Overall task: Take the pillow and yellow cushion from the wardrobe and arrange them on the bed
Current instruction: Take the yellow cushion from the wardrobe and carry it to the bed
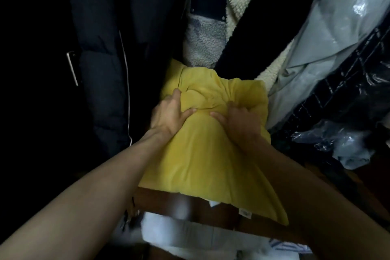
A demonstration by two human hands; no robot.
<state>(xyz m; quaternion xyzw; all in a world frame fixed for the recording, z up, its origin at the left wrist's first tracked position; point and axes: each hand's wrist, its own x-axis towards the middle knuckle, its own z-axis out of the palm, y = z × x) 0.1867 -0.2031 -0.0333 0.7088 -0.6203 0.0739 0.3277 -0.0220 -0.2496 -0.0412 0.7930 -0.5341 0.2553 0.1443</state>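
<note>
Both hands are closed on the yellow cushion point(202, 145), which sits inside the wardrobe beneath hanging garments. The left hand point(171, 114) bunches the cover near the upper left part of the cushion, fingers point(176, 93) curled tight into the fabric; the right hand point(240, 121) does the same toward the upper right, its fingers pinching a fold. Creases radiate from both grips, consistent with a firm two-handed hold, judged necessary because the cushion is soft and bulky and would sag from a single corner.

The far edge of the cushion lies under a fleece-lined coat point(238, 6) and beside a dark padded jacket point(105, 65); plastic-covered clothing point(329, 48) hangs to the right. The near edge overhangs a brown wooden ledge point(168, 198), and a small label point(244, 213) shows at its lower corner. Pale material point(168, 230) lies below the ledge; whether it is the pillow cannot be told.

Assessment: the task is at an early stage, cushion gripped but not clear of the wardrobe. The bed is not in view. Risk: hanging hems may drag on the cushion as it is withdrawn.
</note>
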